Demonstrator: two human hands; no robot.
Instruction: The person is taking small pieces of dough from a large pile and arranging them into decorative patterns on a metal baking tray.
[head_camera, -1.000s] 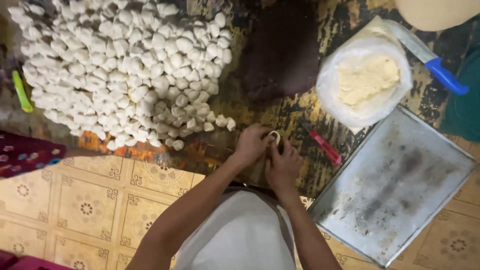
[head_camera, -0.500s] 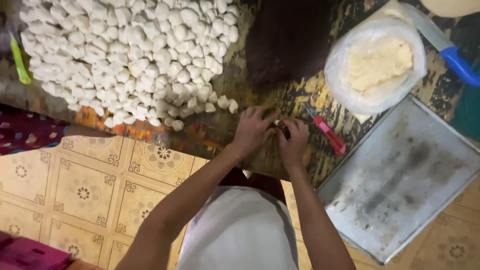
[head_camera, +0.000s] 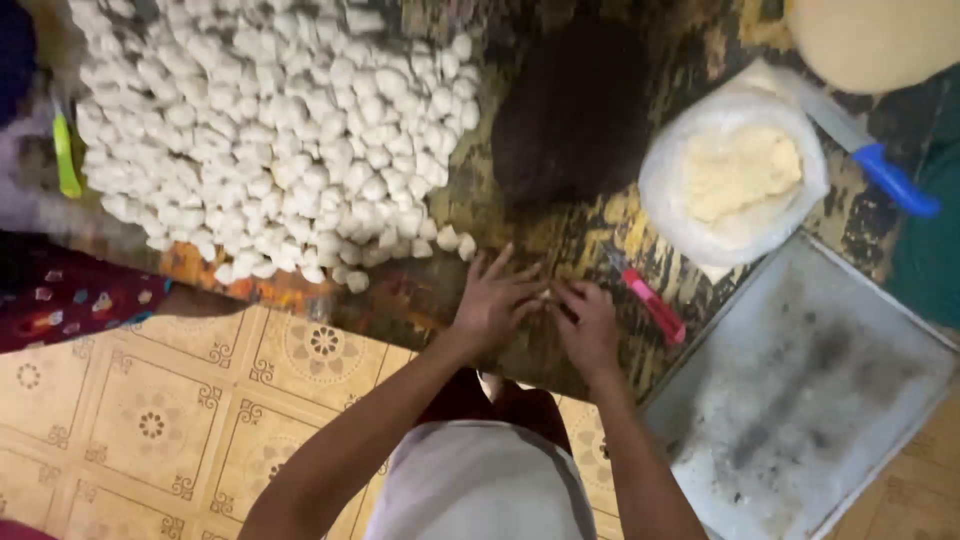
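Note:
My left hand (head_camera: 495, 300) and my right hand (head_camera: 587, 325) meet over the patterned mat (head_camera: 560, 235), fingertips pressed together around a small white dough piece (head_camera: 546, 293) that is mostly hidden between them. A large heap of folded white dumplings (head_camera: 270, 130) lies on the mat to the upper left, its nearest pieces a short way from my left hand. A red-handled tool (head_camera: 652, 305) lies just right of my right hand.
A plastic bag of pale yellow filling (head_camera: 738, 175) sits at the upper right, with a blue-handled knife (head_camera: 880, 170) beside it. A floured metal tray (head_camera: 810, 390) lies at the right. A green tool (head_camera: 65, 160) rests at the far left. Tiled floor (head_camera: 150, 420) shows below.
The round dough wrapper seen open between my fingers a second ago is now closed in by both hands. My view has shifted slightly; the hands stayed in the same spot.

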